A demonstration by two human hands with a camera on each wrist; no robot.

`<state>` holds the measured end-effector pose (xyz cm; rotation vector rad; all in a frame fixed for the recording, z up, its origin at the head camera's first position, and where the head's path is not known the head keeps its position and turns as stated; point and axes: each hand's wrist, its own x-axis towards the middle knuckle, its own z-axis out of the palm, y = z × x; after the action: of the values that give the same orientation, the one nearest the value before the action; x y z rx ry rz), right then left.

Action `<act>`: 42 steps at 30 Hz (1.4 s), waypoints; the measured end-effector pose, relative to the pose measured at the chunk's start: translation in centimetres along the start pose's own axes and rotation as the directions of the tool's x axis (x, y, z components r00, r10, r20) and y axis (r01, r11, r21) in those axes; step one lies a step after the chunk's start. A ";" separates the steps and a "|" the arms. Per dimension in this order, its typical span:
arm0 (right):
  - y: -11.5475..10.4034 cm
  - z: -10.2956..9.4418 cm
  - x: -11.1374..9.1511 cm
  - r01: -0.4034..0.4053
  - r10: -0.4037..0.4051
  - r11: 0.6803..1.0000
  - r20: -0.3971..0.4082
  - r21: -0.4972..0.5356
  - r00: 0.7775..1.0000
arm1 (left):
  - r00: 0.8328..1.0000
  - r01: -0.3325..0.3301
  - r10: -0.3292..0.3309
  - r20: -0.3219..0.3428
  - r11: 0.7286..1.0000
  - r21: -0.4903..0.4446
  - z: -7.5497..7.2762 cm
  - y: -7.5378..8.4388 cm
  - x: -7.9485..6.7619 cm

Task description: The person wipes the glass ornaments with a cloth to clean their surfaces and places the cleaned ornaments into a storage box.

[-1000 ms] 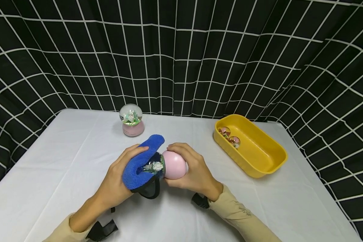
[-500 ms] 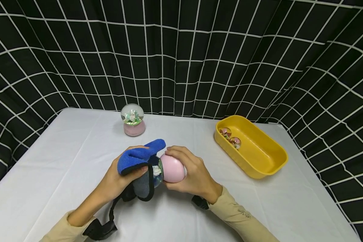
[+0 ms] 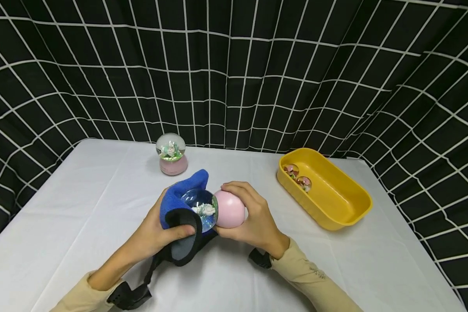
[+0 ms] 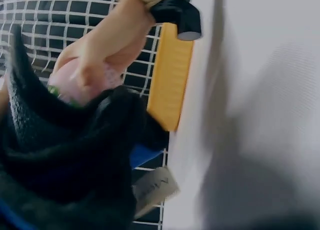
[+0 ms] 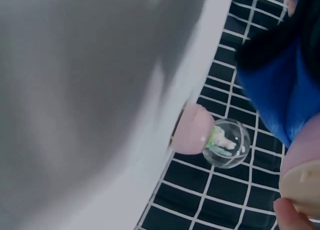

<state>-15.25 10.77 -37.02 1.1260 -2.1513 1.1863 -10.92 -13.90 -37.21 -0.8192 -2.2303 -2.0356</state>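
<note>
A snow globe [image 3: 229,209] with a pink base is held on its side above the table, its glass ball toward the left. My right hand [image 3: 253,219] grips the pink base; in the right wrist view the base's pale underside [image 5: 302,185] shows near a fingertip. My left hand [image 3: 156,229] holds a blue and grey cloth [image 3: 175,197] folded around the glass ball, the thumb lying over its grey side. A white figure shows inside the glass. In the left wrist view the cloth's dark side [image 4: 70,150] hides most of the globe.
A second snow globe [image 3: 172,155] stands upright at the back left of the white table [image 3: 82,208]. At the right is a yellow bin [image 3: 335,203] with two small glass-ball pieces [image 3: 297,177] in its left end. A black gridded curtain [image 3: 226,78] rises behind the table.
The cloth has shifted over the glass ball, first covering more of it, and now leaves more glass bare. Both hands keep their hold, and the globe has moved slightly right.
</note>
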 end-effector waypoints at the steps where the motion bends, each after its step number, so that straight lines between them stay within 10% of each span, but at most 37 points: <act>1: 0.0 -0.1 0.0 -0.017 0.017 1.000 -0.007 0.005 1.000 | 0.999 0.010 -0.009 -0.038 0.999 0.036 0.2 0.1 -0.1; 9: -0.2 -0.4 0.2 -0.111 0.111 0.993 -0.001 0.042 0.994 | 0.972 0.046 0.007 -0.234 0.975 0.217 1.7 0.2 -0.7; 20: -0.4 -0.1 0.1 -0.159 0.154 0.986 0.090 0.055 0.984 | 0.951 -0.177 0.265 -0.160 0.890 0.420 1.0 -0.3 -0.8; 34: -0.3 0.0 -0.1 -0.094 0.083 0.988 0.095 0.119 0.992 | 0.971 -0.126 0.166 -0.172 0.967 0.223 0.2 0.4 -0.3; 42: -0.6 0.0 0.1 -0.063 0.055 0.994 0.087 0.088 0.995 | 0.997 -0.058 0.061 0.042 0.996 -0.070 -0.1 0.3 0.3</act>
<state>-14.84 10.56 -36.69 1.1774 -2.2279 1.2962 -11.12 -13.82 -36.81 -0.9340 -2.1406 -2.0987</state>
